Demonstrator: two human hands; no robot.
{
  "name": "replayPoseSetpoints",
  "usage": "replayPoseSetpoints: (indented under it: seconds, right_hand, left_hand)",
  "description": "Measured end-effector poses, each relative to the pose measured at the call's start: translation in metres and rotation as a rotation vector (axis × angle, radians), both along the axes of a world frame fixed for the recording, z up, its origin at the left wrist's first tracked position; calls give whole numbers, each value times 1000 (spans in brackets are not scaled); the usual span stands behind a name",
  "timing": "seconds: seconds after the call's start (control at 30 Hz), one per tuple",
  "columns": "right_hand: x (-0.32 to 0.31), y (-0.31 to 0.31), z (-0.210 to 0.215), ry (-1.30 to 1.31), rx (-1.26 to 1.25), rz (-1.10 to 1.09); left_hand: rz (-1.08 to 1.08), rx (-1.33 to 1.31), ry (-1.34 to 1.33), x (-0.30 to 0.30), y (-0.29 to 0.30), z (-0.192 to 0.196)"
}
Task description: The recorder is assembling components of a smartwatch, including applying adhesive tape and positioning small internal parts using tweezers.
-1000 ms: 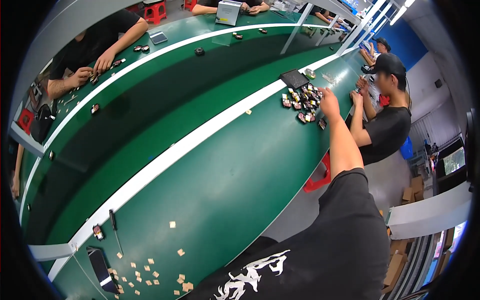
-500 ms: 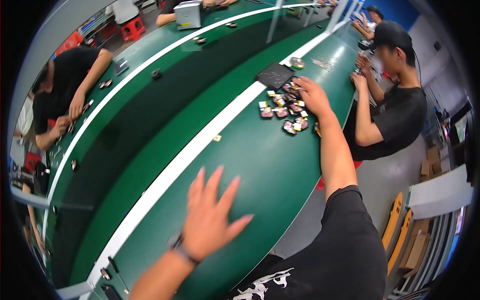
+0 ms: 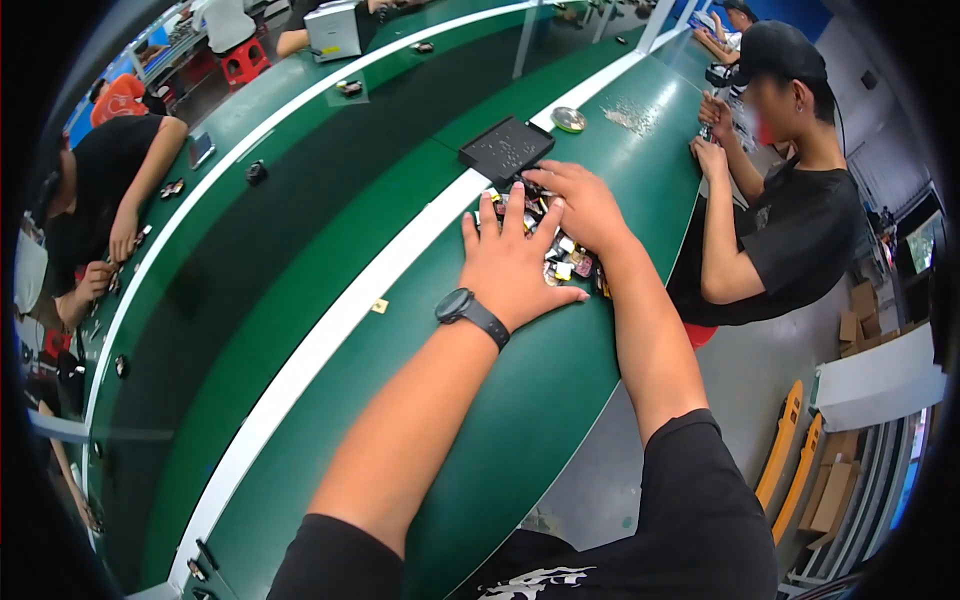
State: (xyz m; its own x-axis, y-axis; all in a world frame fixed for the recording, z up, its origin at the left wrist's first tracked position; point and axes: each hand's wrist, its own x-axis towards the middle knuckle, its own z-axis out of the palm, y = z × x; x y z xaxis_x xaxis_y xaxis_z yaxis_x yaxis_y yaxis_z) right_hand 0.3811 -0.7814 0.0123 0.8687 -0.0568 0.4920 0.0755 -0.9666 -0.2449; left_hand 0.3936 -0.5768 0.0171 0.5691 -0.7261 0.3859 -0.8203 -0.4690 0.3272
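A pile of small dark electronic parts with white and yellow tags (image 3: 568,266) lies on the green worktop (image 3: 490,420). My left hand (image 3: 512,262), a dark watch (image 3: 468,308) on its wrist, rests over the pile's left side with fingers spread. Against the far and right side lies my right hand (image 3: 585,208), its fingers stretched out and bent over the parts. The two hands nearly meet at the fingertips and cover much of the pile. Just beyond them sits a shallow black tray (image 3: 490,158) holding tiny bits. I see neither hand holding a part.
A round tin (image 3: 569,120) and a scatter of tiny pieces (image 3: 630,116) lie beyond the tray. Left of the white rail (image 3: 330,350) runs a green and dark belt (image 3: 240,300). One co-worker (image 3: 790,220) sits close at right; another (image 3: 110,190) works across the belt.
My left hand has moved from over the worktop up and right onto the pile. My right hand has stayed at the pile, and the tagged parts are now closer together.
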Motion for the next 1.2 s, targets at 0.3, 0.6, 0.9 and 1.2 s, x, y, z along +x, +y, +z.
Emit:
replayPoseSetpoints:
  seconds: [0.3, 0.6, 0.9, 1.2]
  right_hand:
    - [-26, 53, -5, -25, 34, 62]
    - [-59, 153, -2, -28, 37, 157]
    - [-85, 312, -4, -30, 115, 305]
    - [-137, 478, 7, 110, 102, 619]
  left_hand:
    - [25, -2, 18, -39, 49, -1]
    - [151, 14, 35, -95, 130, 2]
    - [440, 80, 127, -171, 257, 17]
    - [766, 132, 178, -259, 385, 15]
